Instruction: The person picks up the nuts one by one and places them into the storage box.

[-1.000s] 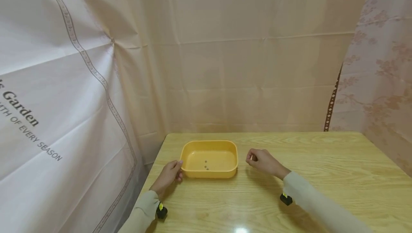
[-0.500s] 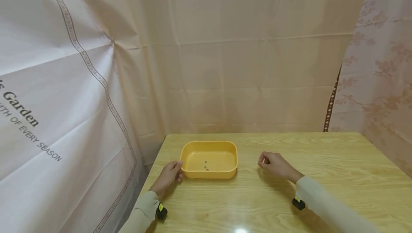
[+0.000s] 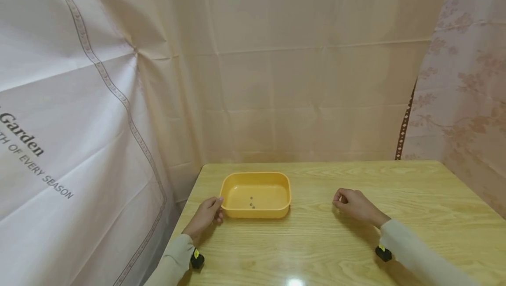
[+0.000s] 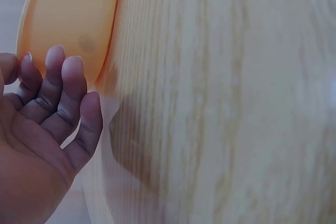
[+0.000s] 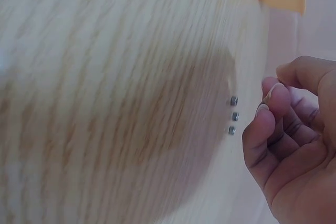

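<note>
Three small grey pieces [image 3: 251, 204] lie loose inside the yellow rectangular plastic tray [image 3: 257, 213], toward its six o'clock side. In the head view that tray sits on the pale wood-grain table [image 3: 308, 242], at six o'clock of the picture. At its nine o'clock end the left hand [image 3: 203, 218] pinches the rim; that grip should keep the tray from sliding. The right hand [image 3: 357, 207] is well apart from it, at the tray's three o'clock, thumb and forefinger tips brought together.

In the left wrist view, thumb and forefinger meet at the tray's edge, near ten o'clock, the other fingers loosely bent beside its wall.

In the right wrist view, three small silver nut-like metal pieces [image 5: 234, 116] lie in a row on the table, at nine o'clock from the fingertips. Whether those tips pinch anything I cannot tell. To take up pieces this small, it would be best to part thumb and forefinger only slightly, come straight down over one, squeeze its opposite sides lightly and avoid nudging its neighbours.
</note>
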Motion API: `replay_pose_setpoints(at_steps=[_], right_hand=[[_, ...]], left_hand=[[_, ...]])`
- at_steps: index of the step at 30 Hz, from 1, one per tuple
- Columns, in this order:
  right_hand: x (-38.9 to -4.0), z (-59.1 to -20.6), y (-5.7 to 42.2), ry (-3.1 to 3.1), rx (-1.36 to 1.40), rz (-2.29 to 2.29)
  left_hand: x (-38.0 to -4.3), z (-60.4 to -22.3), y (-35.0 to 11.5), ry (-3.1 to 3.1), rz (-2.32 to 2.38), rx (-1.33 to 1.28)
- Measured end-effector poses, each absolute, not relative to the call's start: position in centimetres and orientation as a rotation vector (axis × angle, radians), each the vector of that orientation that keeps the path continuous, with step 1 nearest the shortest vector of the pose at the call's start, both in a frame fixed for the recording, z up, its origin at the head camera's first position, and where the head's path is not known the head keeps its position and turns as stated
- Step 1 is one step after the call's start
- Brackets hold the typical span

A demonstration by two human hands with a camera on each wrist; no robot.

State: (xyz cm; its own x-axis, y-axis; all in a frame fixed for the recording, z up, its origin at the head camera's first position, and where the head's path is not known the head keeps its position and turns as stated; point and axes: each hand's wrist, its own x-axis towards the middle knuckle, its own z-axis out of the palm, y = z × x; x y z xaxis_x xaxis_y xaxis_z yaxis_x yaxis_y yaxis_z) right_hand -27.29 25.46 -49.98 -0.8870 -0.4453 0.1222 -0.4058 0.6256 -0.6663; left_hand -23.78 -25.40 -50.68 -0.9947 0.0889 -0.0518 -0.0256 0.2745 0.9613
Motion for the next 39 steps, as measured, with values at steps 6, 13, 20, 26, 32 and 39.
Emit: replay_pose_setpoints(at_steps=[6,13,20,26,32,39], right_hand=[[-27.1,-50.3,26.3,2.78,-0.711,-1.123],[-26.9,-50.9,27.0,2.78,-0.703,-1.12],[-26.9,-51.5,27.9,2.783,-0.656,-1.103],[-27.0,-52.1,28.4,2.738,-0.624,-1.133],[-27.4,-52.1,28.6,2.737,-0.6,-1.161],[-27.5,-51.7,28.5,2.742,-0.558,-1.166]], left_hand=[[-23.7,-50.8,-25.6,2.433,1.835,0.067],[-23.5,-50.9,-25.5,2.426,1.846,0.076],[-23.5,-50.7,-25.6,2.434,1.826,0.085],[-23.6,-50.7,-25.7,2.444,1.8,0.086],[-23.7,-50.7,-25.6,2.442,1.811,0.079],[-23.7,-50.7,-25.5,2.454,1.81,0.088]])
